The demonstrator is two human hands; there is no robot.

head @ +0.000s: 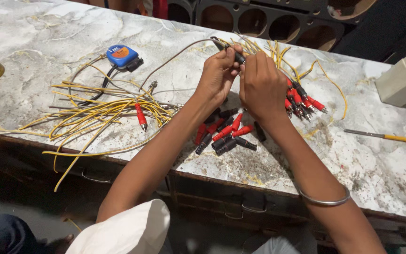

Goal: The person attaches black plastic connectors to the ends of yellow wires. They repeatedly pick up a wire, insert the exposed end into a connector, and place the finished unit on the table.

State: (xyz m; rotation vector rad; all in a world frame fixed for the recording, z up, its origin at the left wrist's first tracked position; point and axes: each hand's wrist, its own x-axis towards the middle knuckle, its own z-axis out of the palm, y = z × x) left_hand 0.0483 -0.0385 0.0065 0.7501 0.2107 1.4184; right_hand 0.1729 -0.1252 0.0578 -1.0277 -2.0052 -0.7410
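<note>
Loose red and black plug shells (225, 134) lie near the counter's (377, 174) front edge. Just beyond them, the left hand (218, 75) and right hand (261, 87) are pressed together, pinching a black plug (237, 55) on a grey cable (175, 56). Yellow wires (95, 113) spread toward the left edge, near a blue device (122, 55).

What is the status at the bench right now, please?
Left hand and right hand both shut on a black cylindrical plug sleeve on a thin brown cable. Loose red and black plug sleeves lie below. Nothing in the way.

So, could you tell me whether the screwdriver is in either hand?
No, the screwdriver lies on the table, right of both hands.
</note>
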